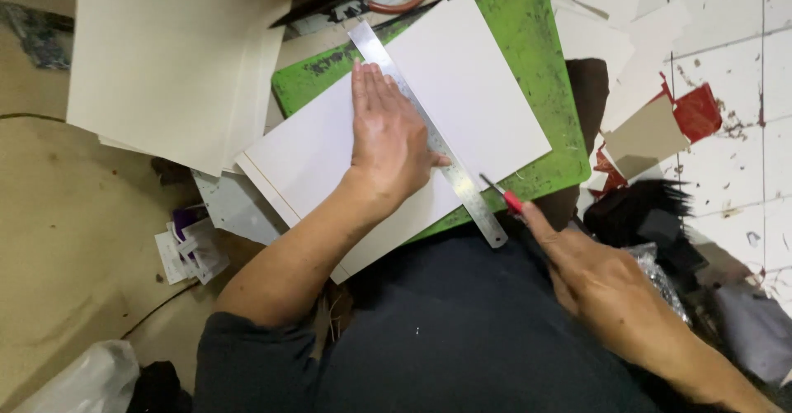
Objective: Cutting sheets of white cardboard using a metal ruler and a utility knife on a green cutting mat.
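Observation:
My left hand lies flat, fingers together, pressing a steel ruler onto a white sheet of card. The card rests on a worn green cutting mat. The ruler runs diagonally from the mat's upper left down to its near edge. My right hand grips a red-handled craft knife, its blade tip against the ruler's right edge near the lower end of the card.
A stack of large cream boards lies at the upper left. Paper offcuts and red scraps cover the tiled floor on the right. Small printed tags lie at the left. A dark bag sits by my right hand.

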